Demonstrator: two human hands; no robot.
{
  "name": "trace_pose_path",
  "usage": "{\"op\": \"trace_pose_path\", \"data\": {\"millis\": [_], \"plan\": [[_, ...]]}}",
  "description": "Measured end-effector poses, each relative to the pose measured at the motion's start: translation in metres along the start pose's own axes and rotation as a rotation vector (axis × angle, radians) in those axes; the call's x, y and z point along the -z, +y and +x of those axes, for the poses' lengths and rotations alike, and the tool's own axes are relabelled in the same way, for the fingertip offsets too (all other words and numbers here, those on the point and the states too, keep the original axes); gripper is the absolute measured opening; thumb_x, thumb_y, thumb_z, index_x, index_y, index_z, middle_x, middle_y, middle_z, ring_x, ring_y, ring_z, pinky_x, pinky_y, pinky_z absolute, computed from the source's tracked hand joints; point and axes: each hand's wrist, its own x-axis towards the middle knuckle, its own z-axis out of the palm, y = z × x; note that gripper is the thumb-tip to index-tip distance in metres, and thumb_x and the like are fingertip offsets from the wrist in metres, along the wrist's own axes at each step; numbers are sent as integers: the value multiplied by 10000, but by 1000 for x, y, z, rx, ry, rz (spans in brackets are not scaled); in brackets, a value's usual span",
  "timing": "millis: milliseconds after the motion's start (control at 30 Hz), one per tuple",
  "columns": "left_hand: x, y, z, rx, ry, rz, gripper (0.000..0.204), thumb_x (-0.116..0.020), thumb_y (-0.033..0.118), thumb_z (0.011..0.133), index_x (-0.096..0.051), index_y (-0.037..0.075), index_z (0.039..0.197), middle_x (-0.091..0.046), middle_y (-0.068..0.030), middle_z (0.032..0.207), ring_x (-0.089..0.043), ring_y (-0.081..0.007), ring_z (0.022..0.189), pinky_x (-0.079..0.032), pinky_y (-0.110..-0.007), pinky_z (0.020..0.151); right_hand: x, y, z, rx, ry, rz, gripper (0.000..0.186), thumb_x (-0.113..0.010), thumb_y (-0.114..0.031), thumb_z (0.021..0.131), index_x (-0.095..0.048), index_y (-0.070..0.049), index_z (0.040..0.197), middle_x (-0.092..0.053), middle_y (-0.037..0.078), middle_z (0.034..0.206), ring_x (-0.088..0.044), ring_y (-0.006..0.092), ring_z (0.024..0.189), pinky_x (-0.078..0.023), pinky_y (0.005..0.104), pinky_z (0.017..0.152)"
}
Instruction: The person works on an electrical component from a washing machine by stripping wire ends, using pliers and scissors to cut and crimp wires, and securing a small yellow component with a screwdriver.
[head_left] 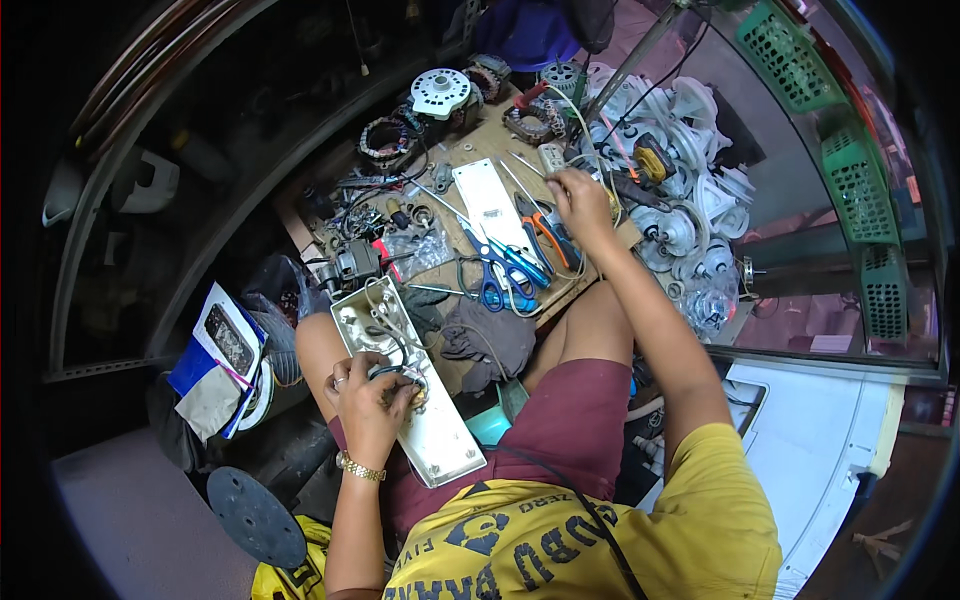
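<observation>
A long, shallow white housing (445, 452) with wires inside lies tilted across my left thigh. My left hand (368, 405) is over its middle, fingers pinched on a dark wire (388, 370) beside a small brownish-yellow part (419, 392). Farther right, my right hand (586, 205) reaches over the workbench with its fingers drawn together; what they hold, if anything, is hidden. Just beyond those fingers lies a pale socket block (551, 157). Nearby are orange-handled pliers (549, 232), blue-handled scissors (494, 280) and a flat white cover (487, 190).
The wooden bench (478, 140) holds wound motor coils (385, 138), a white perforated disc (440, 92) and a clear plastic bag (420, 252). White plastic parts (680, 110) are heaped at right. A grey cloth (488, 335) hangs at the bench's near edge. Green baskets (785, 60) stand at far right.
</observation>
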Motion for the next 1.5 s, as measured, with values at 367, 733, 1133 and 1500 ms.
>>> {"op": "trace_pose_path", "data": {"millis": [367,733,1133,1500], "plan": [[-9,9,26,-97,-35,-120,149,-840,89,751,-776,89,886,-682,-86,962,-580,-345,990,-503,-448,842,-127,181,139,-726,214,316,738,-836,-202,914,-450,-68,1529,-724,148,982,-606,196,530,-466,350,425],[5,-33,37,-330,-190,-74,243,-801,125,790,-833,229,1007,-701,-25,1078,-601,-322,1060,-455,-464,996,-97,127,160,-342,508,73,351,-706,-360,1005,-713,-17,932,-748,148,804,-727,338,727,-561,468,737],[2,-70,30,-501,-201,-211,200,-845,239,786,-818,269,982,-685,45,1085,-594,-227,1068,-363,-460,942,101,-140,-166,-574,4,1272,381,-800,-260,957,-543,-86,1177,-620,118,980,-589,165,639,-464,249,514],[-8,-77,24,-508,-112,-192,183,-861,252,788,-799,224,958,-693,44,992,-616,-202,1031,-346,-469,938,74,-237,-197,-345,-112,732,308,-898,-91,842,-638,-10,984,-741,140,947,-742,204,879,-591,333,834]]}}
